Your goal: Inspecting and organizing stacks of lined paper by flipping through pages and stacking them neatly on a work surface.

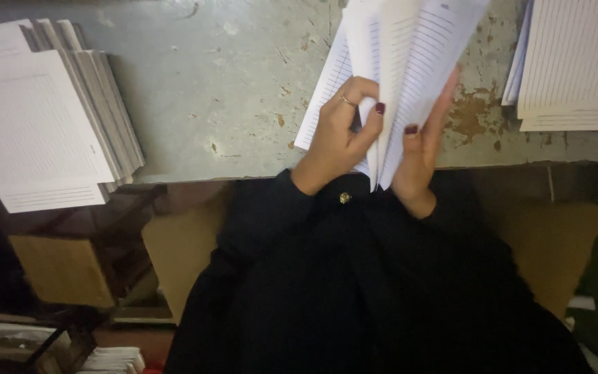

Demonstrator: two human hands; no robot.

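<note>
A sheaf of white ruled paper sheets (410, 48) stands bent upward at the near edge of a worn grey table (223, 90). My left hand (337, 135) pinches the sheaf's lower left part, thumb on top. My right hand (420, 149) presses flat against its right side, fingers pointing up. Both hands hold the same sheaf just over the table's front edge. Dark sleeves cover my arms.
A tall stack of ruled sheets (36, 118) sits at the table's left, overhanging the edge. Another stack of ruled paper (576, 62) lies at the right. Below the table are brown cardboard pieces (181, 249) and more paper (115, 360) on the floor.
</note>
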